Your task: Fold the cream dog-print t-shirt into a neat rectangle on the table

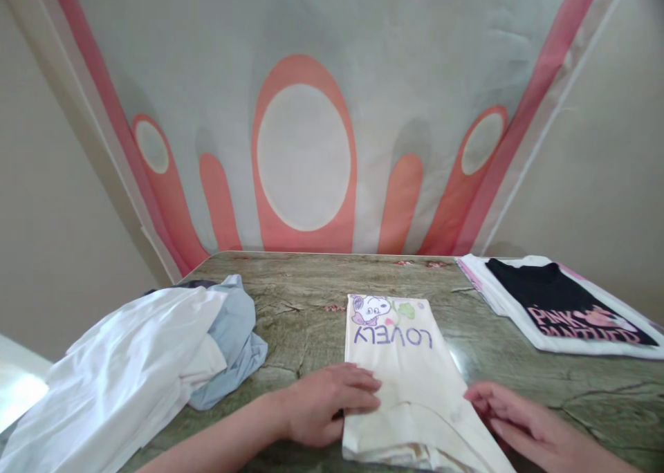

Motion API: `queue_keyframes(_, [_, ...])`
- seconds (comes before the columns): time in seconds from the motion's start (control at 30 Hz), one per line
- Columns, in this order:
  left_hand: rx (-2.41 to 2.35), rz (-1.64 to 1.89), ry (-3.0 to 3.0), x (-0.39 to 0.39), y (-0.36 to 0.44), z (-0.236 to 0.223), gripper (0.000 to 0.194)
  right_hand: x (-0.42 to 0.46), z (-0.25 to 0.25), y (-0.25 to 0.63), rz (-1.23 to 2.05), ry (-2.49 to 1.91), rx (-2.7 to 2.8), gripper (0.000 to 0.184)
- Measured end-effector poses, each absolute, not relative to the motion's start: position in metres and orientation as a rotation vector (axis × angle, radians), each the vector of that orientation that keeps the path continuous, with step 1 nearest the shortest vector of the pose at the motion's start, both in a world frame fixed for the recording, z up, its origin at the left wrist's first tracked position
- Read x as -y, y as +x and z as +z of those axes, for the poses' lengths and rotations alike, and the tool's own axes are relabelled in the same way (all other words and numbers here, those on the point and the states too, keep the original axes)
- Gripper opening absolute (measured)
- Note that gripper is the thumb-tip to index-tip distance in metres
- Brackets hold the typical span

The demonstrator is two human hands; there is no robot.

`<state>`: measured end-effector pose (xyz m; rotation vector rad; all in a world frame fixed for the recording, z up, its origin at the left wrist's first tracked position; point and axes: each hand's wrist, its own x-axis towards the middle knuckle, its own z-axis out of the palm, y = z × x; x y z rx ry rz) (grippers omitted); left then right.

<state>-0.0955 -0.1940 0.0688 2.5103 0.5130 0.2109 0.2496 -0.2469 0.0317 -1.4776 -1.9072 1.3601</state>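
A cream T-shirt (399,379) lies folded into a long narrow strip in front of me, its "LOVELY" lettering and cartoon dog print upside down at the far end. Its near end is rounded, with layered folds. My left hand (332,400) rests on the left side of the T-shirt, fingers stretched out flat across the cloth and the thumb near its left edge. At the opposite edge, my right hand (519,418) touches the cloth with its fingertips. Those fingers are loosely bent, with a gap towards the thumb, and I see nothing gripped between them.
Left of me, a loose heap holds a white garment (124,362) and a light blue garment (233,348), with something dark behind. At the far right lies a stack of folded shirts (550,345), a black "PINK PANTHER" shirt (523,286) on top. The wood-patterned table (295,279) meets a decorated backdrop (306,241).
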Motion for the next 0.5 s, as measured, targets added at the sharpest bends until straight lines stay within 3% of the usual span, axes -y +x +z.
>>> queue_keyframes(0.17, [-0.577,0.257,2.401,0.186,-0.092,0.075,0.041,0.241,0.032,0.245,0.996,-1.358,2.137,0.026])
queue_keyframes(0.3, [-0.563,0.444,2.26,0.161,-0.083,0.102,0.031,0.219,0.063,0.24,0.821,-1.178,2.221,0.019])
queue_keyframes(0.5, [-0.713,0.891,1.945,0.082,-0.055,0.142,0.034,0.142,0.111,0.239,0.701,-1.036,1.799,0.024])
